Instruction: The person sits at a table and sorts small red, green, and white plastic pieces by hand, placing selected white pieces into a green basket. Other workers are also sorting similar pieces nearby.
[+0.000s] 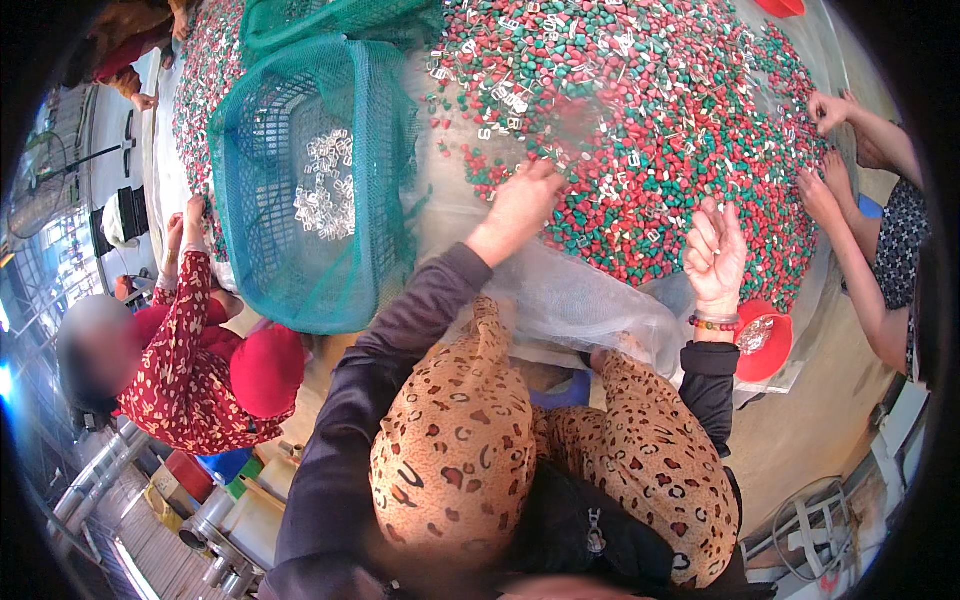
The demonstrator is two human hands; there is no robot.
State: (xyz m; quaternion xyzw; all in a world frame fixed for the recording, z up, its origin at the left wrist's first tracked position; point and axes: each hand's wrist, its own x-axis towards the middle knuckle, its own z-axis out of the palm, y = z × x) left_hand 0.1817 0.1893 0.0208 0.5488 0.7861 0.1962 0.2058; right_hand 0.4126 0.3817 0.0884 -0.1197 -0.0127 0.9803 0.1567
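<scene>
A wide heap of small red, green and white plastic pieces [660, 190] covers the sheet in front of me. My left hand [522, 207] reaches to the heap's near left edge, back of the hand up. Its fingers bend down together among the pieces, and the fingertips are partly hidden. Palm up, my right hand [715, 255] is over the near right edge, with its fingers curled in; whatever lies in them is too small to name. White number-shaped pieces [510, 97] are scattered over the heap's far left part. Below my right hand, a red bowl [763, 342] holds some clear or white bits.
To the left stands a teal basket [240, 200] lined with green netting, with white pieces [325, 190] inside. Another netted basket [330, 22] is behind it. A person in red patterned clothes [190, 370] sits at left; other people's hands [822, 195] work at the right edge.
</scene>
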